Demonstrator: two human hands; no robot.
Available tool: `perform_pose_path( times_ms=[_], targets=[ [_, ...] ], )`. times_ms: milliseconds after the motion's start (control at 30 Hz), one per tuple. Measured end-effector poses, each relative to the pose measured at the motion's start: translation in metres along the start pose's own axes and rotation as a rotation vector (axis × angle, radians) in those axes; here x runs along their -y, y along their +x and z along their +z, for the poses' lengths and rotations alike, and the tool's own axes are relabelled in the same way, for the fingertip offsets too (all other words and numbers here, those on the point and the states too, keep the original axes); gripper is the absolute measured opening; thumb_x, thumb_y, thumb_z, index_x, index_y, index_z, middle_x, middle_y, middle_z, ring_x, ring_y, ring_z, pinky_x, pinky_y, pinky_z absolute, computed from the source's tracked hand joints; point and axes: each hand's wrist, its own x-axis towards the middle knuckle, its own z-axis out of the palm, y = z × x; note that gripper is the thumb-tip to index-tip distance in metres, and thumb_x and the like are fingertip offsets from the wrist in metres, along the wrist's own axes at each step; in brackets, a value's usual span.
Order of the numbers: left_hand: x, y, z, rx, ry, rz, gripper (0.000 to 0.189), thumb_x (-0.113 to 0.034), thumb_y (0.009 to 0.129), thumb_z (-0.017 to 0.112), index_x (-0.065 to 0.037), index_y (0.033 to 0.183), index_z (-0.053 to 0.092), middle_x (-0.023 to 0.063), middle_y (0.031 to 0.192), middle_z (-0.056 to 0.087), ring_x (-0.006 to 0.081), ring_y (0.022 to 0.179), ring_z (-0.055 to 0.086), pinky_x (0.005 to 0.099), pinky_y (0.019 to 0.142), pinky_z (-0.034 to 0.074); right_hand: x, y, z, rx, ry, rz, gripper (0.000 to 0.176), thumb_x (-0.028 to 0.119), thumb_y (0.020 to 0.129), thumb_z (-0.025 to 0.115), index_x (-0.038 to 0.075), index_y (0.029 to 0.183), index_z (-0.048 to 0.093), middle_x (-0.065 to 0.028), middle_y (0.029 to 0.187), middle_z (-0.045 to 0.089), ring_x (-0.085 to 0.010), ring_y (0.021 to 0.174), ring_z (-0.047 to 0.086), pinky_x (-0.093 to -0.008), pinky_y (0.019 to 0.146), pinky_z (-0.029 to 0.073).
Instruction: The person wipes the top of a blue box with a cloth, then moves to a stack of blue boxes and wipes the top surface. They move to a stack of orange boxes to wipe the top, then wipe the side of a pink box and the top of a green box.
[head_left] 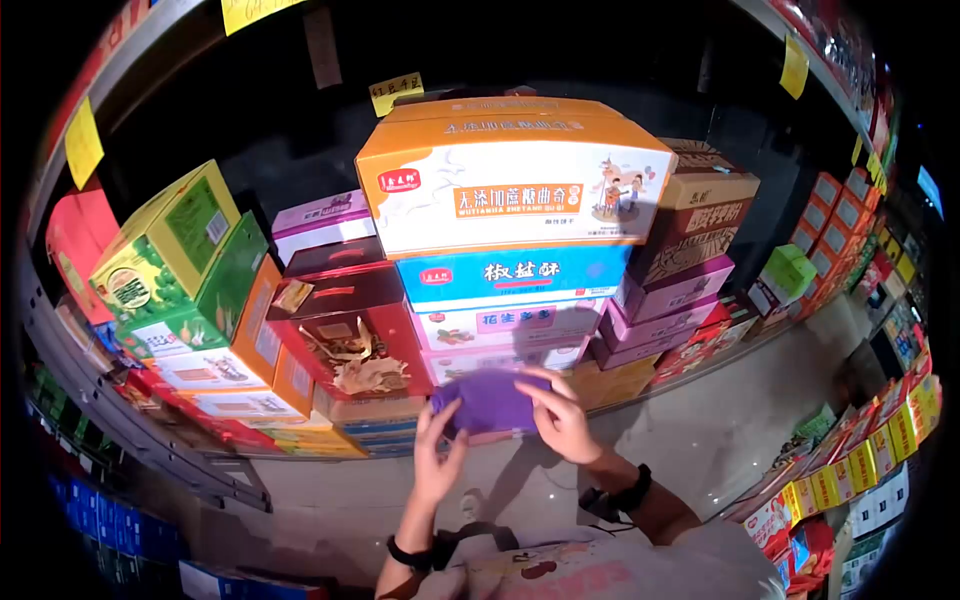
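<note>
Purple cloth (490, 400) hangs at the middle of the view, held between both hands in front of a wall of stacked boxes; whether it is fabric or a thin bag I cannot tell.

Biggest of all is the dark shelf bay (250, 130) that fills the upper half, with yellow paper tags (83, 142) stuck along its edges. Below and to the right runs the pale floor (720, 430), and beyond it a rack of yellow and red packs (870, 450) lines the right edge.

Inside the bay, the orange-and-white carton (510, 185) sits on top of the central stack. Directly under it lies the blue box (510, 272), and under that come paler pink-printed boxes. To the left, the green boxes (170, 240) lean tilted on orange-sided ones. Between them and the central stack stands the dark red box (350, 330). To the right, the brown carton (700, 215) rests on a pile of magenta boxes (665, 300).

The left hand (437, 460) comes up from below, its grip pinched on the cloth's lower left corner. The right hand (563, 420) has its grip closed over the cloth's right edge, fingers curled across the front. The cloth covers the lower boxes of the central stack and lies just right of the red box.

Each wrist wears a black band (632, 492).
</note>
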Motion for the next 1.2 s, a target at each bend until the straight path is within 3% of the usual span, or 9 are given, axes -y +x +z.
perform_pose_path(
  times_ms=[167,300,567,767,833,900,967,1067,1200],
  targets=[
    [-0.028,0.16,-0.019,-0.178,0.1,0.395,0.036,0.0,0.076,0.052,-0.001,0.111,0.054,0.0177,0.109,0.048,0.0305,0.102,0.05,0.0353,0.087,0.039,0.006,0.142,0.009,-0.311,-0.561,-0.331,0.04,-0.006,0.07,0.053,0.003,0.108,0.059,-0.0125,0.119,0.05,-0.0297,0.101,0.048,-0.0373,0.086,0.038],
    [-0.025,0.232,-0.003,-0.358,0.016,0.482,0.031,-0.001,0.075,0.053,0.001,0.106,0.054,0.02,0.11,0.047,0.0334,0.099,0.05,0.0386,0.088,0.039,-0.023,0.218,0.014,-0.505,-0.805,-0.498,0.04,-0.002,0.069,0.058,0.005,0.108,0.059,-0.0108,0.12,0.049,-0.0319,0.105,0.043,-0.041,0.089,0.036],
    [0.075,0.231,0.029,-0.573,0.853,0.573,0.047,-0.011,0.074,0.063,-0.005,0.118,0.052,0.0212,0.122,0.031,0.0352,0.109,0.032,0.0475,0.092,0.027,-0.077,0.191,0.051,-0.367,-1.085,-0.283,0.049,0.002,0.074,0.049,0.001,0.122,0.046,-0.0142,0.135,0.033,-0.0483,0.118,0.029,-0.0599,0.088,0.028],
    [0.057,0.228,0.031,-0.458,0.813,0.398,0.059,-0.013,0.073,0.062,0.003,0.126,0.04,0.0176,0.101,0.043,0.0321,0.094,0.039,0.0418,0.081,0.027,-0.057,0.203,0.06,-0.258,-0.837,-0.195,0.055,0.006,0.076,0.049,-0.008,0.127,0.035,-0.0236,0.139,0.024,-0.0462,0.128,0.017,-0.0544,0.101,0.017],
    [0.023,0.245,0.025,-0.45,0.844,0.381,0.065,-0.011,0.073,0.06,0.004,0.129,0.032,0.0197,0.104,0.043,0.0331,0.093,0.04,0.0437,0.081,0.027,-0.043,0.223,0.056,-0.263,-0.879,-0.229,0.057,0.008,0.077,0.049,-0.009,0.128,0.031,-0.0251,0.139,0.023,-0.0466,0.128,0.017,-0.0554,0.102,0.014],
    [0.003,0.257,0.019,-0.456,0.869,0.407,0.064,-0.011,0.074,0.059,0.004,0.13,0.031,0.02,0.107,0.043,0.0326,0.094,0.04,0.0443,0.082,0.027,-0.026,0.238,0.048,-0.313,-0.991,-0.292,0.054,0.011,0.073,0.052,-0.007,0.122,0.042,-0.0184,0.137,0.032,-0.0361,0.126,0.03,-0.0491,0.101,0.021],
    [-0.003,0.262,0.02,-0.436,0.845,0.379,0.058,-0.005,0.074,0.057,0.003,0.127,0.035,0.0208,0.11,0.042,0.034,0.1,0.04,0.0456,0.086,0.028,-0.02,0.242,0.044,-0.326,-0.946,-0.328,0.053,0.01,0.072,0.053,-0.006,0.121,0.044,-0.016,0.136,0.034,-0.0344,0.126,0.03,-0.0489,0.1,0.023],
    [0.027,0.269,0.03,-0.506,0.549,0.667,0.045,0.005,0.072,0.053,0.0,0.116,0.045,0.0227,0.115,0.041,0.0386,0.108,0.039,0.0455,0.092,0.03,-0.039,0.231,0.042,-0.318,-0.99,-0.334,0.052,0.01,0.071,0.053,-0.004,0.121,0.045,-0.0142,0.135,0.036,-0.033,0.126,0.031,-0.0489,0.099,0.025],
    [0.06,0.252,0.036,-0.441,0.684,0.721,0.042,0.007,0.068,0.052,-0.005,0.109,0.055,0.0202,0.116,0.038,0.0359,0.107,0.039,0.0443,0.092,0.032,-0.076,0.195,0.041,-0.295,-1.028,-0.292,0.049,0.009,0.073,0.053,0.003,0.121,0.049,-0.0086,0.133,0.041,-0.0321,0.124,0.034,-0.0481,0.096,0.029]
  ],
)
